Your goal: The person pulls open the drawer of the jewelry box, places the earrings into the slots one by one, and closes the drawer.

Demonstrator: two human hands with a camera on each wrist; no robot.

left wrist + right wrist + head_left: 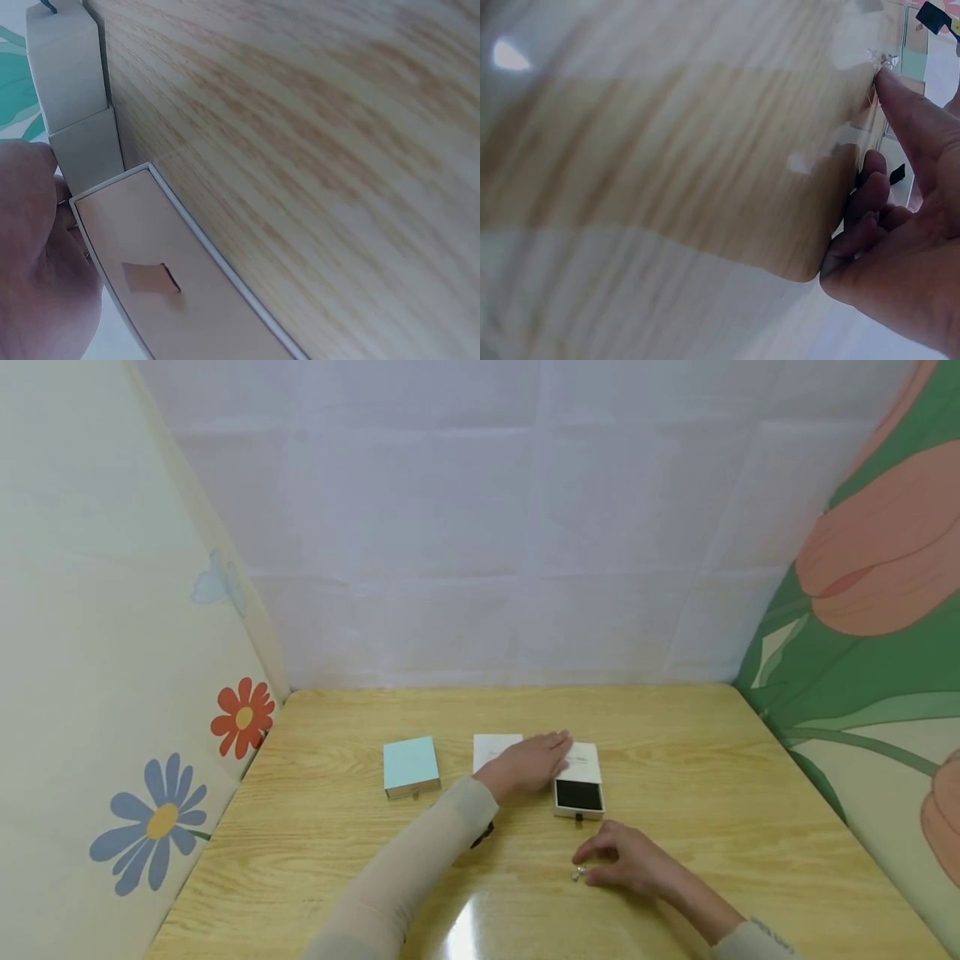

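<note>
My left hand [534, 762] reaches across to a white slide-out box [582, 763] and rests its fingers along the left side of the sleeve. The black-lined drawer [578, 794] is pulled toward me, with a dark tab at its front. My right hand [626, 860] is low over the table in front of this box, thumb and forefinger apart. Small shiny pieces, which look like earrings [578, 874], lie at the fingertips. In the right wrist view one fingertip [886, 81] meets the shiny pieces [886, 58]; whether it grips them is unclear.
A second white box [495, 748] sits under my left forearm, partly covered. Its pinkish front with a ribbon tab [150, 277] shows in the left wrist view. Farther left is a light-blue box [411, 763]. The wooden table [322, 827] ends at a white cloth backdrop [487, 527].
</note>
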